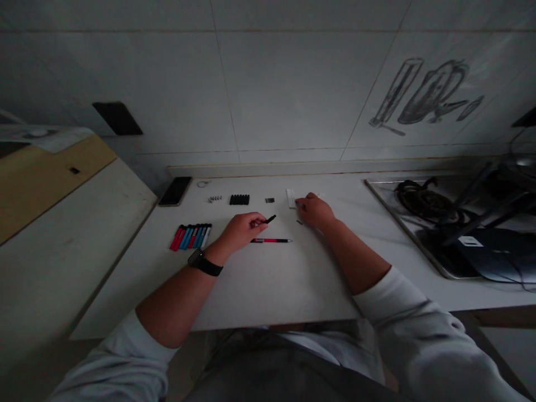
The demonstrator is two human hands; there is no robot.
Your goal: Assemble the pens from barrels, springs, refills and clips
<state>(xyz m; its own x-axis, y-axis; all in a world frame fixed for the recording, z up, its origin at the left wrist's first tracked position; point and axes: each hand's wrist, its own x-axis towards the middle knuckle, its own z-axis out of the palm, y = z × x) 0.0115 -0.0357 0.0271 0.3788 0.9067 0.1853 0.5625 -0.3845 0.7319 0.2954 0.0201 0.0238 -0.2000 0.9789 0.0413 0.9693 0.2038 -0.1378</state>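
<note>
My left hand (247, 228) pinches a small black tube-like pen part (271, 219) above the white countertop (268, 285). Just below lies a pen (272, 240) with a red barrel and a pointed tip. My right hand (315, 211) has its fingertips drawn together at the edge of a row of thin white sticks (290, 199); what sits between them is hidden. A tiny dark piece (298, 222) lies beside that hand. Red, blue and white pen barrels (191, 237) are lined up left of my left wrist.
Along the back are black grip-like pieces (239, 200), small dark pieces (269, 200), metal springs (215, 199), a ring (203, 183) and a phone (175, 191). A gas stove (427, 206) with a dark appliance on it stands at right. A pale panel (75, 223) borders the left.
</note>
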